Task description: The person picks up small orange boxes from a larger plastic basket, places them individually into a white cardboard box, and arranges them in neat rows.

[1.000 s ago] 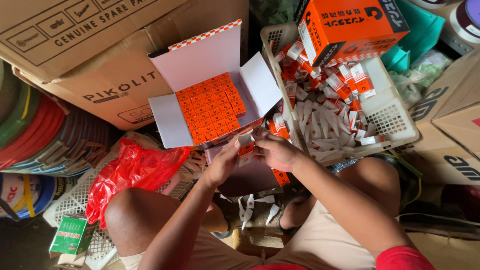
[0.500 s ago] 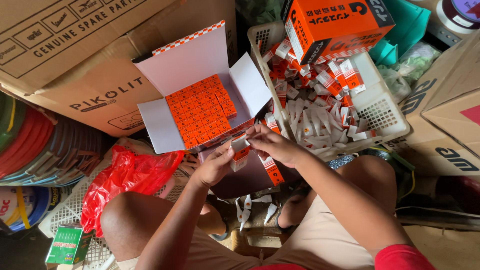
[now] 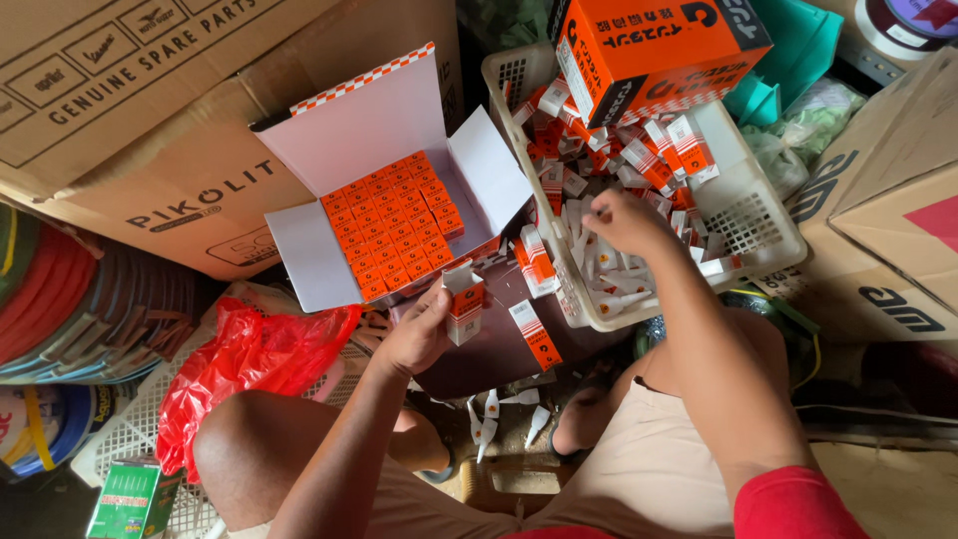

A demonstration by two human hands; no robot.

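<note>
- Big brown cardboard cartons (image 3: 150, 110) fill the upper left, leaning over everything else; more cartons (image 3: 888, 210) stand at the right edge.
- A white plastic basket (image 3: 758, 215) sits upper right of centre, heaped with small white tubes (image 3: 619, 284) and small orange-and-white packets (image 3: 664, 140). An orange box (image 3: 649, 45) rests on its far rim.
- An open white display box (image 3: 384, 190) lies just left of the basket, lids spread, its bottom packed with tight rows of small orange cartons (image 3: 394, 225).
- A crumpled red plastic bag (image 3: 249, 354) lies at the lower left, beside the person's bare knee (image 3: 254, 449).
- A dark brown board (image 3: 499, 344) lies across the lap below the display box; a flat orange packet (image 3: 535, 334) lies on it, and another folded packet (image 3: 537, 262) leans against the basket's near wall.
- The right hand (image 3: 624, 222) reaches into the basket, fingers curled down among the white tubes; whether it has actually pinched one I cannot tell.
- The left hand (image 3: 419, 334) is held over the board, fingers closed around a small orange-and-white carton (image 3: 464, 299), which stands upright with its top flap open, just below the display box's front edge.
- A green packet (image 3: 128, 499) lies at the bottom left corner.
- A few loose white tubes (image 3: 489, 414) lie scattered on the floor between the legs.
</note>
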